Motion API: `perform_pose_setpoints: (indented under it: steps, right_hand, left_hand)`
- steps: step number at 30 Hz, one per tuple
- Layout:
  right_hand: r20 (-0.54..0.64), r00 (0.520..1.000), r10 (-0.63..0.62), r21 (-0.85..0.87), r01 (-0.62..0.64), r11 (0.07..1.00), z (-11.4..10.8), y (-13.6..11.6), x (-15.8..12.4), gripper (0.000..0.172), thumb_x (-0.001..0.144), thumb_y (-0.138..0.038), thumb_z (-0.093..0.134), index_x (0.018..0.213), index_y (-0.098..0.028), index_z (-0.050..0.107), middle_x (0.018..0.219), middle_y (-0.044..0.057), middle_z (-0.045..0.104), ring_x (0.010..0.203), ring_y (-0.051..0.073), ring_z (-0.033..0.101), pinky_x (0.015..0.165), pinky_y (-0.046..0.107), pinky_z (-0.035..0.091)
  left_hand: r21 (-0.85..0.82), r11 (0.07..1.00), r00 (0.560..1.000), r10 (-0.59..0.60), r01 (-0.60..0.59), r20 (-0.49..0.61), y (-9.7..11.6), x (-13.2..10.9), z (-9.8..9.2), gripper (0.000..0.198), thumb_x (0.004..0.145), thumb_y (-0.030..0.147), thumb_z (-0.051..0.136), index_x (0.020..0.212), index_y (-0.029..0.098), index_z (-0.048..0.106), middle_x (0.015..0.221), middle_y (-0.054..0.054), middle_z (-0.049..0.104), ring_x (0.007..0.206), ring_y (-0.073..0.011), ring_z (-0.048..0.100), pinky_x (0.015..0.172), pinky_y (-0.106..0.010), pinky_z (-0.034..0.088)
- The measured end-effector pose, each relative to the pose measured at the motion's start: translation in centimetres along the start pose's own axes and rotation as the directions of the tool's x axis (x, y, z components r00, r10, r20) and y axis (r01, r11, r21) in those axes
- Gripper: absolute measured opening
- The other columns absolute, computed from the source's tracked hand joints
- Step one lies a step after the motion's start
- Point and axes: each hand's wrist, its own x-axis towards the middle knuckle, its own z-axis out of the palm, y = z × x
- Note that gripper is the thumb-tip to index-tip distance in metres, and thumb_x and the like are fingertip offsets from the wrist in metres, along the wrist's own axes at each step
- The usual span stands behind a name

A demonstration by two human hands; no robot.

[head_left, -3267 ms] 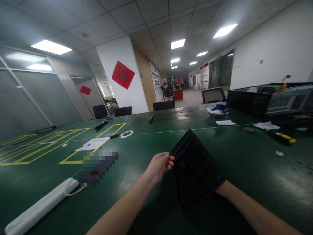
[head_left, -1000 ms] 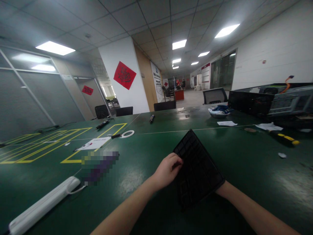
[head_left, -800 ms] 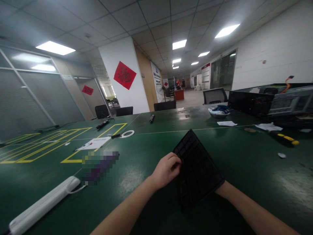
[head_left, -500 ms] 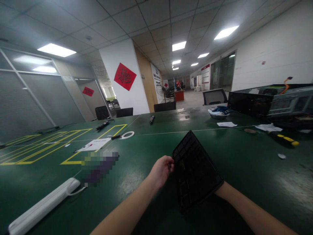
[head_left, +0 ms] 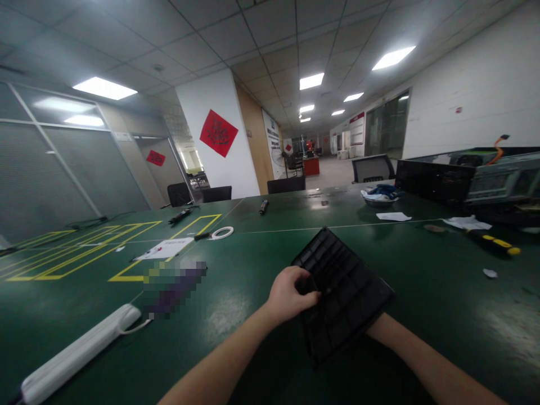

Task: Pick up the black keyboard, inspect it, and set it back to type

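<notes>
A black compartment tray (head_left: 346, 292), divided by raised ribs into rectangular cells, is held tilted above the green table. My right hand (head_left: 379, 325) supports it from beneath at its right side; the fingers are hidden behind the tray. My left hand (head_left: 291, 291) is at the tray's left side, thumb and fingers curled together over the cells. Whatever is between those fingertips, if anything, is too dark and small to make out.
A white power strip (head_left: 80, 354) and a pixelated purple item (head_left: 179, 289) lie to the left. Further back are a white ring (head_left: 222, 232) and a paper sheet (head_left: 164, 249). To the right are a yellow-and-black screwdriver (head_left: 500, 244), a bowl (head_left: 379, 199) and an opened computer case (head_left: 439, 180).
My left hand has moved right, from the tray's left edge to over its cells. The tray has turned so that its ribbed face shows more clearly.
</notes>
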Motion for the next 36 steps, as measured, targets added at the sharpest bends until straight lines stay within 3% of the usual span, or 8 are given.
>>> perform_pose_setpoints:
  steps: [3,7,11,15,21,27,31,36]
  right_hand:
    - [0.025,1.000,-0.001,-0.194,0.006,0.981,-0.2,-3.0,-0.6,0.042,0.060,-0.043,0.061,0.097,-0.023,0.057,0.104,0.006,0.051,0.106,0.023,0.041,0.096,0.042,0.031]
    - [0.073,0.986,0.153,-0.464,-0.102,0.880,-0.3,-5.8,-1.6,0.046,0.066,-0.037,0.057,0.110,-0.027,0.047,0.119,0.005,0.036,0.109,0.021,0.037,0.094,0.039,0.033]
    - [0.090,0.977,0.195,-0.465,-0.132,0.876,-0.1,-6.3,-1.8,0.046,0.068,-0.038,0.055,0.111,-0.027,0.045,0.121,0.004,0.033,0.109,0.020,0.037,0.093,0.038,0.035]
    - [0.094,0.971,0.218,-0.449,-0.154,0.880,-0.1,-6.4,-1.6,0.046,0.067,-0.040,0.055,0.111,-0.028,0.045,0.122,0.003,0.033,0.108,0.020,0.037,0.093,0.037,0.035]
    - [0.085,0.975,0.206,-0.444,-0.149,0.884,-0.2,-6.5,-1.5,0.045,0.067,-0.038,0.056,0.110,-0.028,0.046,0.120,0.003,0.035,0.108,0.020,0.038,0.093,0.037,0.034]
    - [0.083,0.977,0.196,-0.445,-0.140,0.885,0.0,-6.6,-1.6,0.045,0.067,-0.037,0.056,0.110,-0.028,0.046,0.119,0.003,0.035,0.107,0.019,0.038,0.093,0.037,0.034]
    - [0.078,0.979,0.191,-0.431,-0.140,0.892,0.1,-6.8,-1.7,0.045,0.066,-0.034,0.057,0.109,-0.027,0.047,0.119,0.003,0.036,0.107,0.019,0.039,0.094,0.037,0.034]
    - [0.076,0.980,0.184,-0.442,-0.132,0.887,0.1,-6.7,-1.8,0.045,0.066,-0.037,0.057,0.109,-0.028,0.047,0.120,0.002,0.036,0.108,0.020,0.039,0.094,0.040,0.034]
  left_hand:
    - [0.102,0.975,0.975,-0.182,0.196,-0.126,-1.8,1.8,-2.2,0.029,0.066,0.041,0.056,0.084,0.018,0.061,0.074,-0.001,0.061,0.068,-0.0134,0.055,0.058,-0.022,0.040]
    - [0.311,0.733,0.796,-0.540,0.605,-0.275,-6.4,5.2,-7.3,0.042,0.073,0.051,0.041,0.085,0.019,0.064,0.082,-0.005,0.065,0.077,-0.0187,0.059,0.058,-0.024,0.041]
    - [0.385,0.568,0.685,-0.635,0.727,-0.358,-10.5,6.7,-11.3,0.048,0.070,0.048,0.044,0.083,0.007,0.065,0.089,-0.021,0.063,0.086,-0.0317,0.058,0.064,-0.034,0.042]
    - [0.437,0.490,0.648,-0.663,0.755,-0.375,-12.6,6.4,-11.6,0.045,0.068,0.042,0.048,0.087,0.006,0.064,0.096,-0.023,0.061,0.093,-0.0337,0.055,0.069,-0.037,0.042]
    - [0.497,0.468,0.660,-0.670,0.731,-0.340,-14.3,6.5,-9.5,0.041,0.069,0.040,0.047,0.087,0.008,0.064,0.097,-0.021,0.062,0.093,-0.0316,0.055,0.070,-0.035,0.042]
    - [0.545,0.474,0.697,-0.636,0.692,-0.332,-14.0,6.5,-9.4,0.044,0.077,0.035,0.036,0.094,0.002,0.060,0.098,-0.024,0.059,0.092,-0.0333,0.055,0.071,-0.038,0.042]
    - [0.597,0.562,0.801,-0.540,0.572,-0.259,-12.2,3.1,-9.2,0.037,0.080,0.017,0.029,0.103,0.007,0.055,0.104,-0.017,0.057,0.098,-0.0246,0.053,0.081,-0.032,0.037]
    - [0.632,0.722,0.942,-0.334,0.281,-0.037,-9.9,-3.4,-7.2,0.034,0.079,0.010,0.029,0.102,0.014,0.054,0.101,-0.009,0.056,0.095,-0.0169,0.051,0.085,-0.026,0.034]
